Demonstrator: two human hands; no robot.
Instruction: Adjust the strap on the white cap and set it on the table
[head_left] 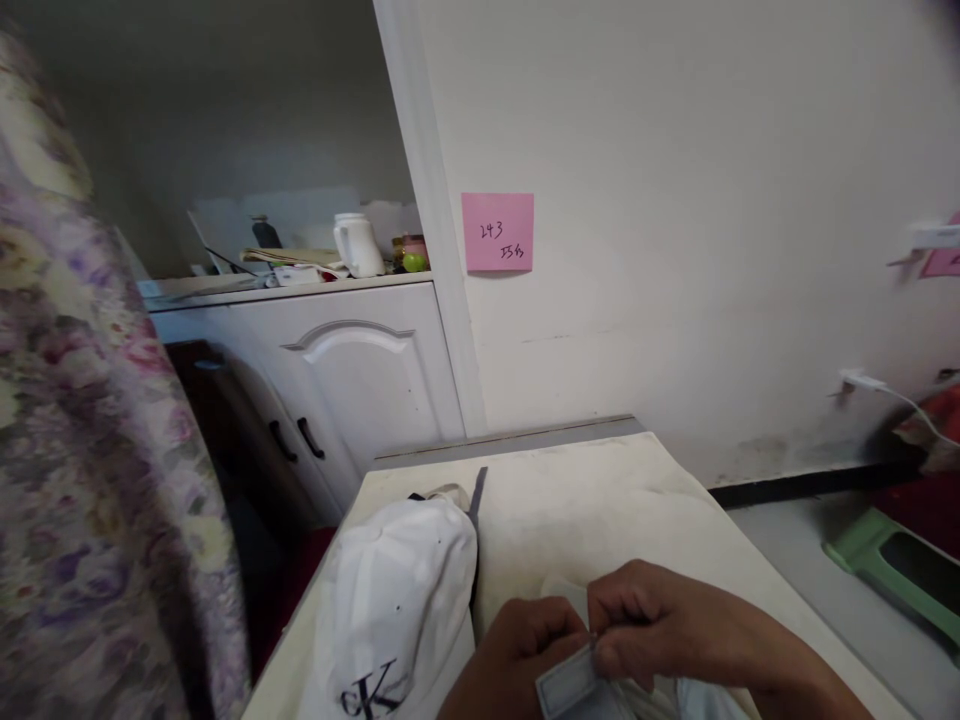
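Observation:
Near the bottom of the head view, my left hand (517, 655) and my right hand (667, 620) are close together, both closed with the fingertips pinching. Between them is a pale fabric strap (568, 683) with a stitched rectangular end. More light cloth (705, 700) shows below my right hand; most of it is hidden by my hands or cut off by the frame, so its kind cannot be made out. To the left of my hands lies a white baseball cap (397, 590) with black letters on its front. A dark strap (478, 492) sticks out behind the cap.
A cream-topped table (555, 490) stands against the wall. Behind it hangs a pink note (498, 232). At left are a floral curtain (112, 420) and a white cabinet (367, 370) bearing a white jug (358, 245). A green stool (892, 560) stands at right.

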